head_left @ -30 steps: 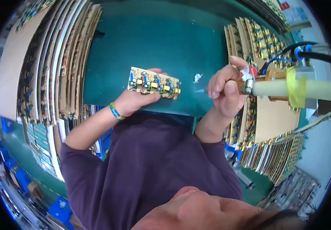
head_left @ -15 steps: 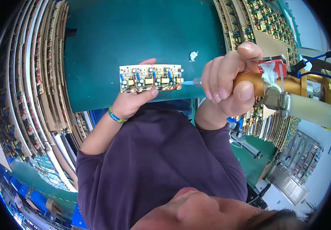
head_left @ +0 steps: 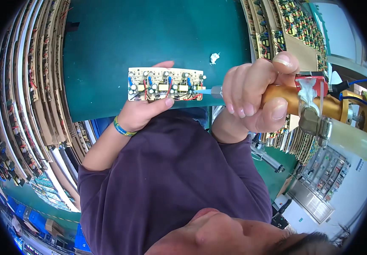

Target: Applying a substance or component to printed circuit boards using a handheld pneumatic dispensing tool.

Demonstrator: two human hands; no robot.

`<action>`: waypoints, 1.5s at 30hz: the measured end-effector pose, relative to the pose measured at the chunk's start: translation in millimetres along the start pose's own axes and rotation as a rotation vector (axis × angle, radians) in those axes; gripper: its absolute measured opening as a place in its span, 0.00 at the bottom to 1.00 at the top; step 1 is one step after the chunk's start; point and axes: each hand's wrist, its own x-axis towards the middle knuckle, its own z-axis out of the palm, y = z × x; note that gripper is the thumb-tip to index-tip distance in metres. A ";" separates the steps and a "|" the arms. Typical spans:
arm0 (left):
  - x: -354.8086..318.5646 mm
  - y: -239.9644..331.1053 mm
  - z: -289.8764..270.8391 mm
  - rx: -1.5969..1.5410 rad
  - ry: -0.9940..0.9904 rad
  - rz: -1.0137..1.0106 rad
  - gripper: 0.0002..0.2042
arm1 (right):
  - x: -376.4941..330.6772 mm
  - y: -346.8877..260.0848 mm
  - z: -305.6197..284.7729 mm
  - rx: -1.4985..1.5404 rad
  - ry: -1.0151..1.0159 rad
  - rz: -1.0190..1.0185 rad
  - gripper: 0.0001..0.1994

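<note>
Along the left rim, rows of stacked circuit boards [head_left: 26, 106] stood on edge in long curved lines, well apart from the hands. Beside them lay the dark green table mat [head_left: 149, 38], bare in its upper part.

The left hand [head_left: 143, 114] came up from below over the near edge of the mat, with a green and yellow wristband [head_left: 122, 127] on its wrist. It held a long pale circuit board [head_left: 165, 84] flat and level above the mat: the thumb lay pressed across the lower edge of the board's upper face, and one fingertip showed above the far edge, so the board was pinched between thumb and fingers. The board carried small blue, yellow and dark parts in a row.

At the board's right end, a thin pale blue nozzle tip [head_left: 202, 91] touched the edge parts. A small white blob [head_left: 213, 58] sat on the mat just above and to the right of the board, apart from it.

The right hand [head_left: 255, 95] was wrapped around the brass-coloured barrel of a dispensing gun [head_left: 315, 104], its fingers curled close together over the front of the barrel and the thumb pressed beneath. A red part smeared with white paste sat on the gun behind the hand.

Further right, more racked boards [head_left: 289, 25] stood in slanted rows
</note>
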 end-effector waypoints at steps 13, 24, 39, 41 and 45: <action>-3.7 1.3 0.8 0.000 -0.042 -0.027 0.33 | -3.8 -1.5 -1.6 0.008 -0.007 0.028 0.23; -3.0 -0.5 1.0 0.197 -0.025 -0.002 0.32 | -0.5 -4.7 3.4 0.017 0.023 0.035 0.27; -3.6 -3.1 10.3 -0.020 -0.074 -0.110 0.31 | -1.0 0.2 7.0 0.046 -0.071 0.039 0.25; -3.5 -4.3 10.6 -0.033 -0.081 -0.127 0.31 | -1.4 -1.0 3.9 0.047 -0.089 0.037 0.25; -3.6 -5.2 13.2 -0.058 -0.075 -0.116 0.31 | -3.4 0.3 3.7 0.051 -0.103 0.031 0.24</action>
